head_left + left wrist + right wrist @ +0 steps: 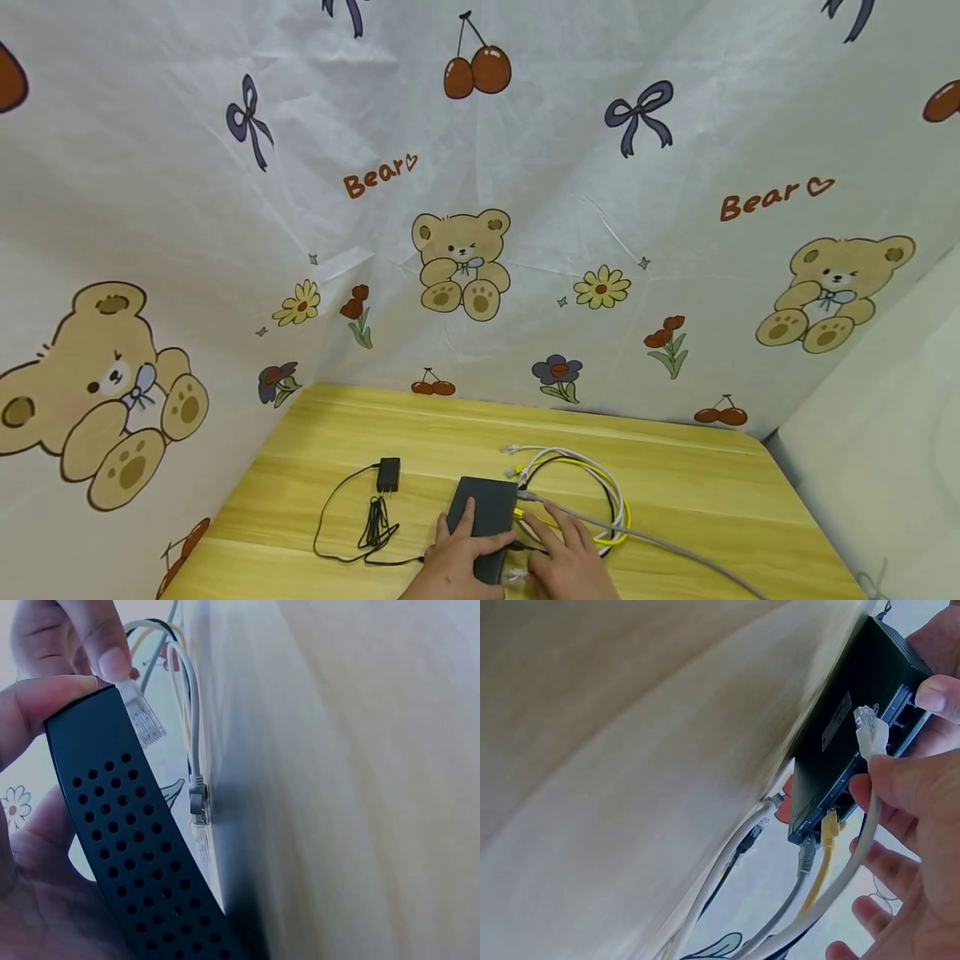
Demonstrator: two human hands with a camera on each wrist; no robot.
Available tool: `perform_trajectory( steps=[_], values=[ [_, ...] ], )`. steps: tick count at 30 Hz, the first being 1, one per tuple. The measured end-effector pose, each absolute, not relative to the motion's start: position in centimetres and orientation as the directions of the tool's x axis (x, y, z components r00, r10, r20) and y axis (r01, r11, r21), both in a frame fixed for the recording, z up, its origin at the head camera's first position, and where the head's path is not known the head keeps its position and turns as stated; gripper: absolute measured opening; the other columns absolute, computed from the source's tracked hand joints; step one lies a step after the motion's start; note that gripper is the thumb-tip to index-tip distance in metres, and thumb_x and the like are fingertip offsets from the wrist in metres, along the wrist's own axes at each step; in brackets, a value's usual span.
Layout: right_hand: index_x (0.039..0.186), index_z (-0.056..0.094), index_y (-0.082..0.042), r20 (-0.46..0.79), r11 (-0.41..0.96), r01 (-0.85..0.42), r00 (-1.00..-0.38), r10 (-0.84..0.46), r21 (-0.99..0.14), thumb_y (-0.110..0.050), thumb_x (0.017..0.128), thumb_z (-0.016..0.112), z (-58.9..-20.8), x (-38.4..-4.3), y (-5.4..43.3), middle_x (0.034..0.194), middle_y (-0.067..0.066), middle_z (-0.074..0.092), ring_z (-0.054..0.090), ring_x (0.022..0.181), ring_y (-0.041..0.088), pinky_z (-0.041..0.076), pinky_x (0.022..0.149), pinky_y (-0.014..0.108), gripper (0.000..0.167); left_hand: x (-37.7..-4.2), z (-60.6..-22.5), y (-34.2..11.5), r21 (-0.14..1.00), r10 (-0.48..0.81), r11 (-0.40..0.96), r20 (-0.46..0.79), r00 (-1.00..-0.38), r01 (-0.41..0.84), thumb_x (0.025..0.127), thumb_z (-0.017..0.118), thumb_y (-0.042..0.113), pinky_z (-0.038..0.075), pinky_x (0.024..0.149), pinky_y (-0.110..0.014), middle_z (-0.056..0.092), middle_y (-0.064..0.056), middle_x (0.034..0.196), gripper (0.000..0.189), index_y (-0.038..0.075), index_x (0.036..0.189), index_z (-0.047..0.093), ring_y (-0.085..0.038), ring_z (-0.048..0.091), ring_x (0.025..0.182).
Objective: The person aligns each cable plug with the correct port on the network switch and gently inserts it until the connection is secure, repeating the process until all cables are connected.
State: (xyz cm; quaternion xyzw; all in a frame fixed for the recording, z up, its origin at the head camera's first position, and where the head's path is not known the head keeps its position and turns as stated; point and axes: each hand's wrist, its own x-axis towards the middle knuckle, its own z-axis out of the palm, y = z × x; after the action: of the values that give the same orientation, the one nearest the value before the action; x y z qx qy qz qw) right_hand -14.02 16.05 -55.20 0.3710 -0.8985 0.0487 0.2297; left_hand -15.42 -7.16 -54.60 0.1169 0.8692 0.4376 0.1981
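My left hand (461,560) grips a black network switch (487,504), its fingers spread over the top and the thumb at the port edge. Vent holes cover the switch's side (135,825) in the left wrist view. The right hand (566,554) pinches a white network cable (847,874) just behind its clear plug (868,724). That plug is apart from the ports, beside the switch's port side. A grey cable (805,859) and a yellow cable (829,829) are plugged in at one end of the port row. The right hand's other fingers are spread.
Behind the right hand lies a loop of white, yellow and black cables (618,492), some with loose plugs. The grey cable runs off to the lower right. Left of the switch are a black power adapter (388,474) and its bundled cord (375,525). Bear-printed cloth (525,350) hangs behind the table.
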Motion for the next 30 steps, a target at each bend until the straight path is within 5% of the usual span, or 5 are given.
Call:
perform_trajectory(
  steps=[8, 21, 30],
  values=[
    [0.073, 0.058, -0.033, 0.567, 0.74, -0.664, -0.572, -0.593, 0.104, -0.042, 0.084, 0.078, -55.6, -14.2, 16.7, 0.123, -0.004, 0.068, 0.057, 0.122, 0.032, 0.052, 0.081, 0.061, 0.024, -15.0, -54.6, -7.1, 0.8, 0.394, 0.594, -0.193, -0.899, 0.089, 0.077, 0.086, 0.032, 0.017, 0.083, -0.092, 0.018, -0.02, 0.164, 0.061, 0.053, 0.129, 0.062, -0.072, -0.003, 0.136],
    [0.071, 0.061, -0.034, 0.476, 0.8, -0.6, -0.698, -0.534, 0.017, -0.036, 0.077, 0.084, -55.2, -14.2, 15.7, 0.126, 0.001, 0.067, 0.056, 0.123, 0.038, 0.047, 0.084, 0.069, 0.023, -14.7, -54.6, -7.2, 0.8, 0.395, 0.584, -0.132, -0.909, 0.137, 0.076, 0.084, 0.031, 0.018, 0.076, -0.094, 0.028, -0.015, 0.162, 0.042, 0.051, 0.111, 0.072, -0.07, -0.001, 0.138],
    [0.072, 0.063, -0.034, 0.509, 0.779, -0.627, -0.667, -0.544, 0.012, -0.034, 0.075, 0.086, -55.5, -14.5, 15.7, 0.127, 0.0, 0.067, 0.055, 0.124, 0.037, 0.047, 0.084, 0.069, 0.023, -14.9, -54.4, -7.3, 0.8, 0.398, 0.587, -0.147, -0.906, 0.128, 0.075, 0.083, 0.029, 0.02, 0.076, -0.093, 0.029, -0.013, 0.162, 0.04, 0.048, 0.108, 0.072, -0.069, 0.0, 0.139]
  ],
)
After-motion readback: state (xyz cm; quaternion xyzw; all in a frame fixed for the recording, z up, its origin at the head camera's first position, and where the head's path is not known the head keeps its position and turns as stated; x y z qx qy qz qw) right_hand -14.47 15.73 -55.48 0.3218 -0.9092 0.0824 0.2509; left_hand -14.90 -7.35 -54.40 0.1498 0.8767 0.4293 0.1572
